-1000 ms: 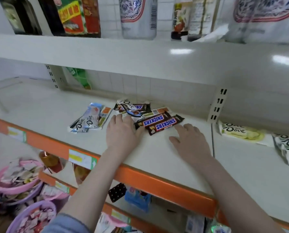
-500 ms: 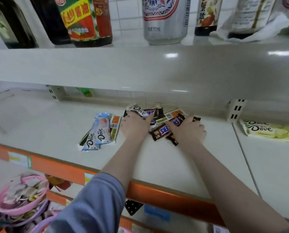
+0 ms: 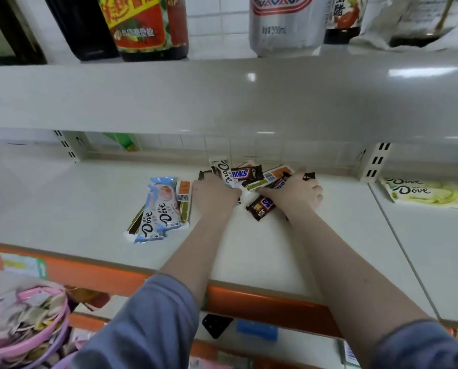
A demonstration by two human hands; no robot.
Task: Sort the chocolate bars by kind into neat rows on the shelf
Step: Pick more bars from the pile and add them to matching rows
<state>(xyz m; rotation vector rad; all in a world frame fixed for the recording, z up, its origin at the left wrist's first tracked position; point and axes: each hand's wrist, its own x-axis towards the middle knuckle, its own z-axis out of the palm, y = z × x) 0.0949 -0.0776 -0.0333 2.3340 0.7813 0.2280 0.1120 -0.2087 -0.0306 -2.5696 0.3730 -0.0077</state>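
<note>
White shelf (image 3: 249, 249): right hand (image 3: 297, 194) fingers clenched around Snickers bars (image 3: 262, 206); left hand (image 3: 214, 195) fingers' grip unclear.

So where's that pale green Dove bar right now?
The green Dove bar lies flat on the next shelf section, far right in the head view, beyond the slotted upright and apart from the mixed pile by the right hand.
</note>
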